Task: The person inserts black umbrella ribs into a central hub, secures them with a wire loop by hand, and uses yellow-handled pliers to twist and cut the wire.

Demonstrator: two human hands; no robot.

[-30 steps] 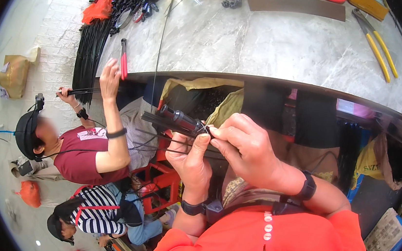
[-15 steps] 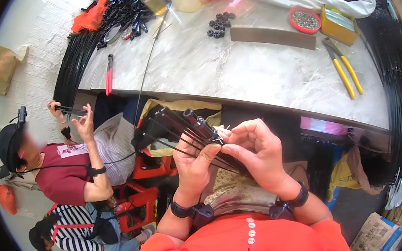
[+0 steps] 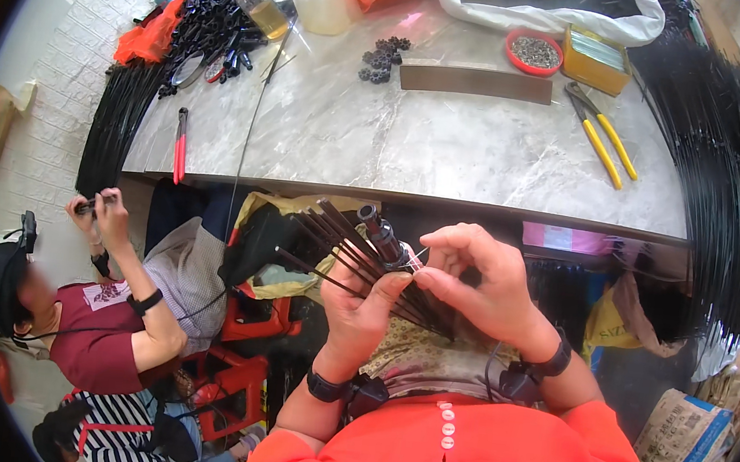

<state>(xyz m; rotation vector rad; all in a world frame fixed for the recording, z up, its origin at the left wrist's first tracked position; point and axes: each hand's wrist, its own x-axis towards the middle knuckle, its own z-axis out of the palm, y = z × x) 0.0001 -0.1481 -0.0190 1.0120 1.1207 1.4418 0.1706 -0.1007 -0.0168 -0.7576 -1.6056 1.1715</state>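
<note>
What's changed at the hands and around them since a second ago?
In the left hand, the black rods and black tube have swung from pointing mostly left to up-left, the rods more fanned. The right hand's thumb and index fingertip have parted. The co-worker's hands have come together. Unchanged: the left hand's grip, the yellow-handled pliers and red-handled pliers on the table.

Yellow-handled pliers (image 3: 600, 151) laid just right of a flat brown strip (image 3: 476, 82), a red dish (image 3: 533, 70) set behind it, a red-handled tool (image 3: 180, 148) placed well to its left.
</note>
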